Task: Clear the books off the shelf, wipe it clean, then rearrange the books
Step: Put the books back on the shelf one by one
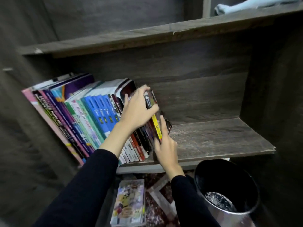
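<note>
A row of books (91, 112) leans on the left half of the dark wooden shelf (213, 140), spines facing out. At the row's right end stands a thin black and yellow book (155, 122). My left hand (136, 110) grips the top of that book, thumb on its outer side. My right hand (165, 145) holds its lower edge, fingers along the spine and cover. Both sleeves are black. A light blue cloth (246, 5) lies on the upper shelf at the top right.
The right half of the shelf board is bare wood. Below it a black waste bin (229, 190) stands at the right. A colourful book (129, 202) lies flat on the patterned floor under the shelf. The upper shelf board (131, 38) overhangs the books.
</note>
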Demonstrator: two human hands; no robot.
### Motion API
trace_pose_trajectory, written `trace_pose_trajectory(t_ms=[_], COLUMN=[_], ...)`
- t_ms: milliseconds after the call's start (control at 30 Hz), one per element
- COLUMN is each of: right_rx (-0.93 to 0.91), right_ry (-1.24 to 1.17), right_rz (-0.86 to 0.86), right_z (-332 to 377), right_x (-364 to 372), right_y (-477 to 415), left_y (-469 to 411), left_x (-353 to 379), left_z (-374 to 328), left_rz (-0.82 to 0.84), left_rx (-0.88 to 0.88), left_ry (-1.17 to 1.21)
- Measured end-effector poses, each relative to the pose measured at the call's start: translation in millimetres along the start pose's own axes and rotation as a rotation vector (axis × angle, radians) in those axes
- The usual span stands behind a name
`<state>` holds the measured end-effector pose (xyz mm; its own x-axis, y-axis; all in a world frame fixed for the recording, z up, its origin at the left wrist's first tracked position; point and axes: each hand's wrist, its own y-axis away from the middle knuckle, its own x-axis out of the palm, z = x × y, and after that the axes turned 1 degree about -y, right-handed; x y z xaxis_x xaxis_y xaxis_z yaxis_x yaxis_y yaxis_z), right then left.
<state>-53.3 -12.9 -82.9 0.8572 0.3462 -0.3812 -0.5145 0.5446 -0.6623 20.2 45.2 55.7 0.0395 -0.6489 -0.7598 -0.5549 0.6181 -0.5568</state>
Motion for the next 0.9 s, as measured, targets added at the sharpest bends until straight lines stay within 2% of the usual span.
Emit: trace_pose_trajectory(t_ms=[167,233,333,400,533,700,800,900], right_rx=[0.277,0.333,0.369,0.421,0.517,0.564,0.527,0.556], right_ry=[-0.141,-0.234,-0.34,-0.291,-0.282,-0.342,-0.285,-0.338], right_rz=[0.259,0.359,0.553,0.644,0.507,0.608,0.534,0.477], right_z=[-21,-29,-40,-51,-71,-74,-73,-75], right_x=[12,12,4,0,-3,-9,-3,-1], right_y=[-16,-20,-28,-33,-27,-32,-30,-27], left_y=[10,11,8,6,7,2,2,3], left_x=[6,10,9,6,3,9,14,14], left_z=[19,21,18,16,21,23,24,25], left_rz=[0.108,0.117,0.093,0.11,0.176,0.131,0.082,0.072], left_rx=[0.12,0.155,0.156,0.139,0.144,0.08,0.062,0.085], left_ry=[-0.364,-0.495,-0.554,-0.518,-0.438,-0.375,-0.375,-0.357])
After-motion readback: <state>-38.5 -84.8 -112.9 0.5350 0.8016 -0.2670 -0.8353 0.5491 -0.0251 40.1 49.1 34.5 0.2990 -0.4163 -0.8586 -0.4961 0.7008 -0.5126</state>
